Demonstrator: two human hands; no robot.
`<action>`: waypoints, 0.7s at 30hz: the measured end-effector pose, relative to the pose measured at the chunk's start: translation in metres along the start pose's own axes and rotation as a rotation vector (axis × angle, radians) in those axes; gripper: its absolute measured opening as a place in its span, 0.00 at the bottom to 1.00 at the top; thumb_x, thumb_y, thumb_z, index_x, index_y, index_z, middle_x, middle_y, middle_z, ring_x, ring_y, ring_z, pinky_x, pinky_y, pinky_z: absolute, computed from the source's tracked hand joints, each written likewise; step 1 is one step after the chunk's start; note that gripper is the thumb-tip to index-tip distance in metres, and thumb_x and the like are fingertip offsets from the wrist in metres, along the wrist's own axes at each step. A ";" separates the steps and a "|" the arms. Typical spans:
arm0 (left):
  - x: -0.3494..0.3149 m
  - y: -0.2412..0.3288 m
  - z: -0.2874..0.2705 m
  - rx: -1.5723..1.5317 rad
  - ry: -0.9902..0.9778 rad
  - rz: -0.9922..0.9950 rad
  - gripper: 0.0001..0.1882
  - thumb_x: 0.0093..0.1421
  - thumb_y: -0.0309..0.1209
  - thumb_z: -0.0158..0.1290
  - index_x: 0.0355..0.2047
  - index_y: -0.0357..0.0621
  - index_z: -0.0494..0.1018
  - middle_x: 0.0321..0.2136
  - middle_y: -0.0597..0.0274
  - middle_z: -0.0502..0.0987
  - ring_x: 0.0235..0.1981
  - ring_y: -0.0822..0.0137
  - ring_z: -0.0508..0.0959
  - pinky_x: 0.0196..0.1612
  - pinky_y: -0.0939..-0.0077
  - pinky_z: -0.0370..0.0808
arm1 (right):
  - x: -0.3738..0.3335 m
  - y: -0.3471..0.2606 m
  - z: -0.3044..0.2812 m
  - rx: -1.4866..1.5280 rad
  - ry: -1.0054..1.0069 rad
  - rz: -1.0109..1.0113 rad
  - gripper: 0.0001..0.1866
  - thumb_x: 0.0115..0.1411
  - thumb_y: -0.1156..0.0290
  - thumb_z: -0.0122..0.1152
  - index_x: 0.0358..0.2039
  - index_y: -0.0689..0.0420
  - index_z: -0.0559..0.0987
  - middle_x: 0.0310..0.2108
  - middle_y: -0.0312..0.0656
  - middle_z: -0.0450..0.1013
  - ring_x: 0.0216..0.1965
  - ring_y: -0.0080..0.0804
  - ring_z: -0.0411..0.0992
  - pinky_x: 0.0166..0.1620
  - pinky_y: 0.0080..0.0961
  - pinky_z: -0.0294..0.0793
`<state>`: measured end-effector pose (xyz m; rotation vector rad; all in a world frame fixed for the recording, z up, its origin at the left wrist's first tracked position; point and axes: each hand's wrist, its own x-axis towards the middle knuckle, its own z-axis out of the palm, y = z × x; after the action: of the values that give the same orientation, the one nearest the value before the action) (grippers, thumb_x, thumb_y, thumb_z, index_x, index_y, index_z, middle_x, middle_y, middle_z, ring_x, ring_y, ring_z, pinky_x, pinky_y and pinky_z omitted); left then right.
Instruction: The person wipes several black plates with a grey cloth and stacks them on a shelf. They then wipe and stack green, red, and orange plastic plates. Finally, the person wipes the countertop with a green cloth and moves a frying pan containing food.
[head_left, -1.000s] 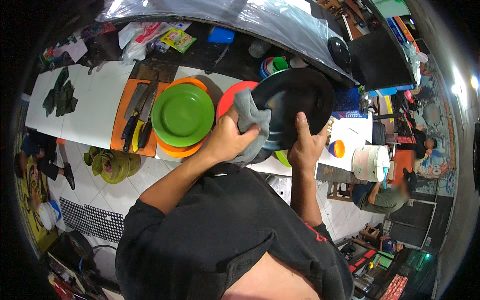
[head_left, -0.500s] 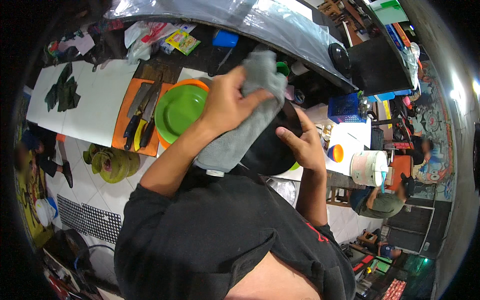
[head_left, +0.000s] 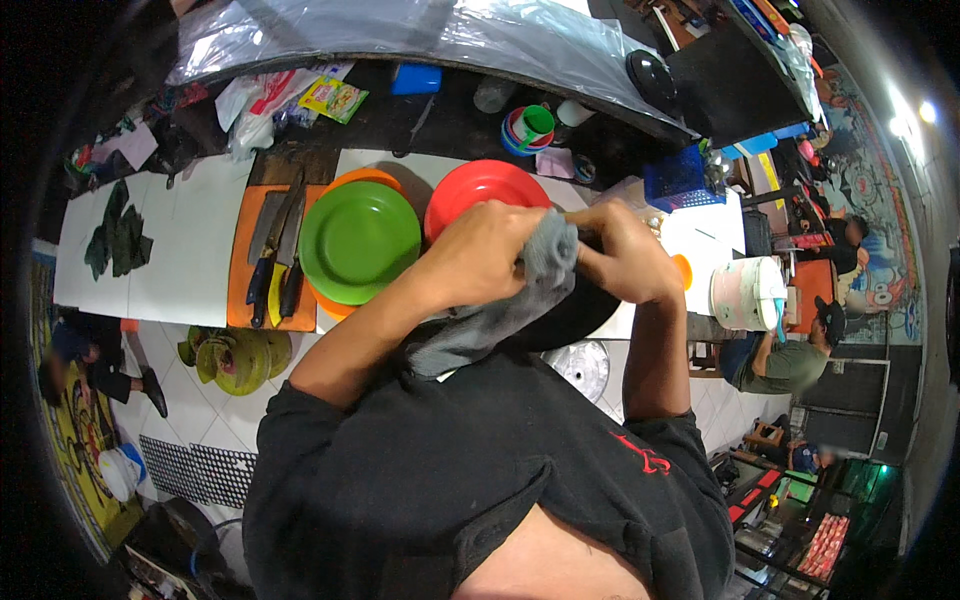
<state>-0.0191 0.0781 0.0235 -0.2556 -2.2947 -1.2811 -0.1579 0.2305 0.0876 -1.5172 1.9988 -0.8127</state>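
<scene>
My left hand (head_left: 492, 252) is closed around a grey cloth (head_left: 485, 318), pressing one end of it at the far rim of a round black plate (head_left: 580, 322). The rest of the cloth hangs down toward my shirt. My right hand (head_left: 628, 252) grips the plate's rim, its fingers close to the cloth; the fingertips are partly hidden. Just beyond my left hand a red plate (head_left: 487, 185) lies on the white counter. To its left a green plate (head_left: 360, 243) rests on an orange plate (head_left: 330, 303).
Several knives (head_left: 277, 255) lie on an orange cutting board (head_left: 243, 285) at the left. Stacked cups (head_left: 528, 130) stand behind the red plate. A blue basket (head_left: 683, 180) and a white bucket (head_left: 745, 293) are at the right. A green gas cylinder (head_left: 240, 358) stands below the counter.
My left hand has come lower, bunching the cloth at the plate's rim. My right hand has moved up to the far rim, and the plate is tilted more. The red plate now shows.
</scene>
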 end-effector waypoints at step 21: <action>0.029 0.007 -0.037 0.018 -0.415 0.080 0.23 0.40 0.20 0.49 0.40 0.41 0.76 0.28 0.45 0.77 0.33 0.48 0.79 0.40 0.63 0.75 | -0.032 -0.012 -0.018 -0.117 -0.278 0.142 0.23 0.53 0.58 0.69 0.40 0.65 0.77 0.31 0.57 0.76 0.34 0.49 0.75 0.38 0.37 0.72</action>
<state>-0.0294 0.0489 0.0591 -0.6536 -2.6033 -1.2589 -0.1542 0.2615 0.1093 -1.4433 1.9454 -0.4091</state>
